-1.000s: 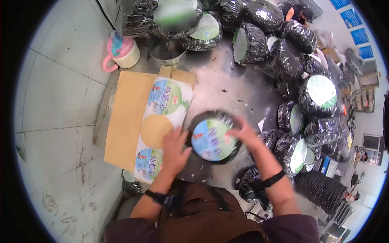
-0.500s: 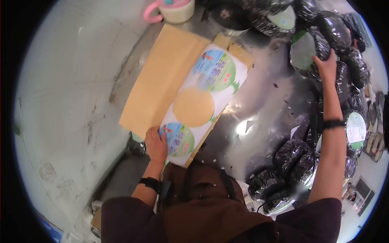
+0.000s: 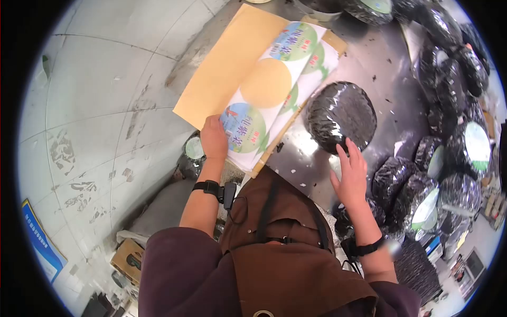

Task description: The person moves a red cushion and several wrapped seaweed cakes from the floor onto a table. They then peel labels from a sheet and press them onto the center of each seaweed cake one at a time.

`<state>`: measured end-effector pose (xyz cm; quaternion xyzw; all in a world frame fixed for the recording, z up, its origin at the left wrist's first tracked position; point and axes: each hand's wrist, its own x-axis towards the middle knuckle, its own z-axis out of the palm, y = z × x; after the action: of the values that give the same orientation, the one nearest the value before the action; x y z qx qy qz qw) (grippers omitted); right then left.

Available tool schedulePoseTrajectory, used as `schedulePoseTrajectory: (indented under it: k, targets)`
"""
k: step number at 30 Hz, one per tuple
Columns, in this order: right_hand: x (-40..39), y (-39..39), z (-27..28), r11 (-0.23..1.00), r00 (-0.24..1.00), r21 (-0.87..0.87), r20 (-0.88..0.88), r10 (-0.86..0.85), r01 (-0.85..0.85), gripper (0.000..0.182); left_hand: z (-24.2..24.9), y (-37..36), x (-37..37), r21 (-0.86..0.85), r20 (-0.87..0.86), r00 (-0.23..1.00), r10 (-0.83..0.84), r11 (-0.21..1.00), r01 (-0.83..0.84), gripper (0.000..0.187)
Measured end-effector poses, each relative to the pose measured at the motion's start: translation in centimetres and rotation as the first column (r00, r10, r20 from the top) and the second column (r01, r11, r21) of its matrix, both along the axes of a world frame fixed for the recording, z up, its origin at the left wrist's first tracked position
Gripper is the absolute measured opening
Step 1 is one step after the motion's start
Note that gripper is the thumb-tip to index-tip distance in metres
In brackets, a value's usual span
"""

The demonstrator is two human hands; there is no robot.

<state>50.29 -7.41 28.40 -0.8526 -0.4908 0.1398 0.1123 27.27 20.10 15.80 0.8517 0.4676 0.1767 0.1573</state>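
My left hand [image 3: 214, 138] is closed at the lower left edge of a sheet of round stickers [image 3: 244, 129], printed blue and green. Between two stickers on this sheet is a bare tan circle [image 3: 265, 83]. A folded tan backing [image 3: 232, 58] spreads out to the sheet's left, and more sheets lie beneath. A round black pack [image 3: 342, 117], seemingly dried seaweed in shiny clear wrap, lies flat on the metal table [image 3: 388, 79]. No sticker shows on its upper face. My right hand [image 3: 351, 174] is open at the pack's near edge, fingertips touching or almost touching it.
Wrapped black packs [image 3: 449, 79] are piled along the right side, several with round stickers [image 3: 477, 147]. A metal bowl [image 3: 319, 13] stands at the back. Dark flakes are scattered on the table. A tiled wall [image 3: 111, 79] rises at left.
My right hand has come from a stickered pack in the upper right pile to the table's middle, where a black pack now lies. The left hand stays at the sticker sheet; the view has shifted.
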Motion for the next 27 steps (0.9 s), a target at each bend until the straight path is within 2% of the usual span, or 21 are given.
schedulePoseTrajectory:
  k: [6, 12, 14, 18, 24, 27]
  targets:
    - [-3.1, -2.4, 1.3, 0.996, 0.995, 0.067, -0.088, 0.057, -0.051, 0.061, 0.4, -0.2, 0.1, -0.014, 0.02, 1.0, 0.01, 1.0, -0.01, 0.014]
    - [-5.2, -2.8, 1.4, 0.989, 0.975, 0.11, -0.188, 0.115, -0.095, 0.053, -0.5, 0.4, -0.2, 0.096, 0.097, 0.994, -0.05, 0.995, 0.04, 0.018]
    - [-5.4, -2.3, 1.4, 0.987, 0.97, 0.118, -0.207, 0.131, -0.108, 0.052, -0.3, 0.9, -0.3, -0.016, 0.085, 0.992, -0.092, 0.995, 0.094, 0.018]
    - [-5.8, -1.4, 1.4, 0.987, 0.958, 0.117, -0.252, 0.136, -0.11, 0.05, 0.5, 0.5, 0.6, -0.065, -0.003, 0.999, -0.049, 0.997, 0.049, 0.016]
    - [-5.9, -0.6, 1.2, 0.985, 0.943, 0.11, -0.291, 0.158, -0.131, 0.049, 0.3, 0.2, 0.3, 0.073, 0.056, 0.996, -0.075, 0.995, 0.071, 0.007]
    - [-5.6, -0.1, 1.2, 0.983, 0.94, 0.13, -0.299, 0.163, -0.129, 0.05, 2.4, -0.5, 0.6, 0.178, 0.125, 0.973, -0.196, 0.969, 0.172, 0.004]
